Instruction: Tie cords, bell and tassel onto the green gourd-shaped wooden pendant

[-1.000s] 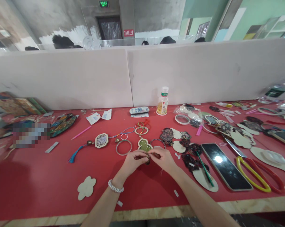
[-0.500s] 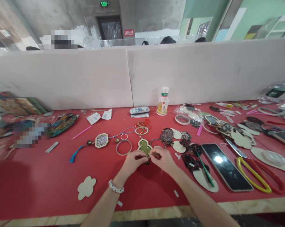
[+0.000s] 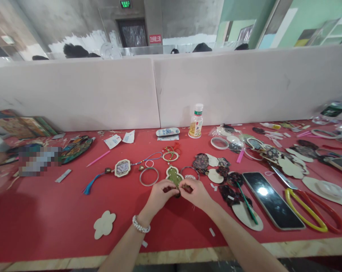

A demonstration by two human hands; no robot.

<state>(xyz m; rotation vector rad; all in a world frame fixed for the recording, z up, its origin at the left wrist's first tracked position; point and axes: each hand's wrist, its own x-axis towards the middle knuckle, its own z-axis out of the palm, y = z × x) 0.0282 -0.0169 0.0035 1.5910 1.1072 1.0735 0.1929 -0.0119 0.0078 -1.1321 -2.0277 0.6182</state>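
Note:
A gourd-shaped pendant (image 3: 174,174) with a green face and pale rim lies before me, its lower end hidden by my fingers. My left hand (image 3: 161,194) is closed in a pinch at that lower end. Close beside it, my right hand (image 3: 195,192) also pinches, its fingertips nearly meeting the left ones; what it grips is too small and covered to make out. A bit of dark material shows between the fingertips. From the pendant's top runs a cord to a pale ring (image 3: 170,156) with a red tassel. A bracelet circles my left wrist.
Left lie an octagonal pendant (image 3: 122,168) with a blue tassel, a bangle (image 3: 148,176) and a flower-shaped blank (image 3: 104,224). Right are a phone (image 3: 273,200), scissors (image 3: 305,207), a green stick (image 3: 246,203) and dark scraps. A bottle (image 3: 196,122) stands near the white partition (image 3: 102,94).
Both hands stay at the pendant's lower end, with only slight finger movement. The whole view has shifted very slightly.

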